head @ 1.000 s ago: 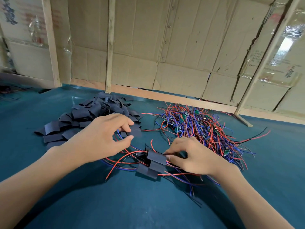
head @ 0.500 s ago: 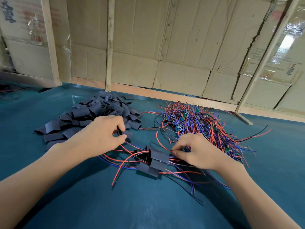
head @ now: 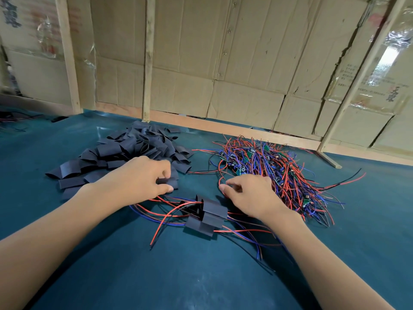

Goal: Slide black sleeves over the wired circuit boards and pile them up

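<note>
Black and thin-walled, the sleeve point(head: 168, 182) pinched in the fingers point(head: 166, 188) of the left hand point(head: 138, 177) looks like soft flattened tubing: very light, limp, likely to collapse shut at its mouth, so it is best held by its edges and squeezed a little to open it. It sits at the near edge of the loose heap of sleeves point(head: 125, 153), far left on the bench.

The right hand point(head: 252, 195) has its fingers curled at the near edge of the tangle of wired circuit boards point(head: 268, 166); they seem to close on a red wire, though what they hold is too small to tell for sure. The boards look small, stiff and light, but their red, blue and black leads are springy and snag one another, so a board should probably be drawn out by its body, not tugged by a wire.

Between the forearms lies the small pile of finished sleeved boards point(head: 205, 217), wires trailing out both sides.

The bench point(head: 111, 276) is covered in smooth teal matting with a slight sheen, probably slippery under such light parts. Behind it stand flattened cardboard panels point(head: 223, 63) held by pale wooden battens point(head: 148, 59).
</note>
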